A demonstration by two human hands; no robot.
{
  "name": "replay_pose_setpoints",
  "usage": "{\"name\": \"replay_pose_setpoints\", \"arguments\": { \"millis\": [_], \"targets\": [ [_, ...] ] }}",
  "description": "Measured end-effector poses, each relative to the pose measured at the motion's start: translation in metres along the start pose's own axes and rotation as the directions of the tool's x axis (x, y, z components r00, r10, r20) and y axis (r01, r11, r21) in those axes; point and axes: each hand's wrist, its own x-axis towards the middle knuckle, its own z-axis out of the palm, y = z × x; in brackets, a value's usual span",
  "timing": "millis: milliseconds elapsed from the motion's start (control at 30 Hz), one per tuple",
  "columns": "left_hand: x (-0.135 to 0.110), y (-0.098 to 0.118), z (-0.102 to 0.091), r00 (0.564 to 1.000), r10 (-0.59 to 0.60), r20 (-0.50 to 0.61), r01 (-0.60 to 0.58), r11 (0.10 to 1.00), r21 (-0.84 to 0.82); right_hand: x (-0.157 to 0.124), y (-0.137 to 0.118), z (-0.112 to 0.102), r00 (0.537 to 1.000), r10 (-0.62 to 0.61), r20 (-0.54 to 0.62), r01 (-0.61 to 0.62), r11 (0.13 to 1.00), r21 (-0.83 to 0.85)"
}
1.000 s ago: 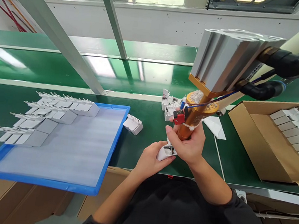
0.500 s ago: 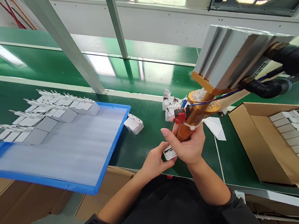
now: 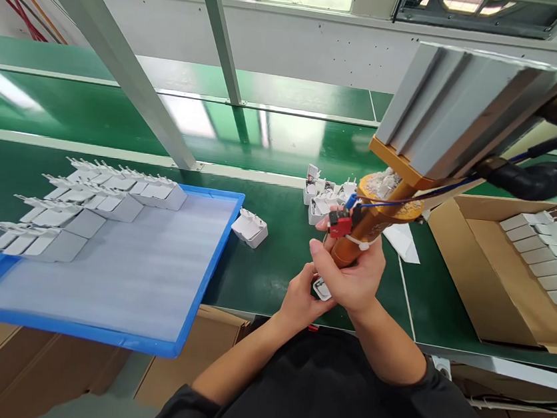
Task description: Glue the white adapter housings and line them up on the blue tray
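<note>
My right hand (image 3: 351, 274) is wrapped round the orange barrel of a hanging tool (image 3: 364, 229), which has a red switch and a big aluminium head (image 3: 460, 116) above. Just below the barrel's tip, my left hand (image 3: 301, 302) grips a small white charger housing (image 3: 321, 289), mostly hidden between both hands. A single white charger (image 3: 250, 228) lies on the green belt to the left. Several more white chargers (image 3: 323, 197) sit in a cluster behind the tool.
A blue tray (image 3: 198, 294) lined with foam holds rows of white chargers (image 3: 82, 207) at its far left. A cardboard box (image 3: 472, 271) on the right holds further rows. A metal frame post (image 3: 119, 63) slants across. Black hoses (image 3: 538, 178) run off the tool.
The tool has tilted and shifted right and up. My left hand has turned the charger housing and drawn it closer under my right hand; less of it shows now.
</note>
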Motion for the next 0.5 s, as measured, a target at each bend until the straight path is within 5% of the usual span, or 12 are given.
{"name": "replay_pose_setpoints", "arguments": {
  "millis": [300,500],
  "targets": [
    [0.001,0.004,0.002,1.000,-0.021,0.017,0.021,1.000,-0.010,0.003,0.003,-0.006,0.995,0.003,0.099,-0.012,0.995,0.098],
    [0.007,0.006,-0.020,0.977,-0.212,0.030,0.211,0.977,0.013,0.002,0.013,-0.018,0.984,0.067,0.164,-0.114,0.947,0.299]
  ]
}}
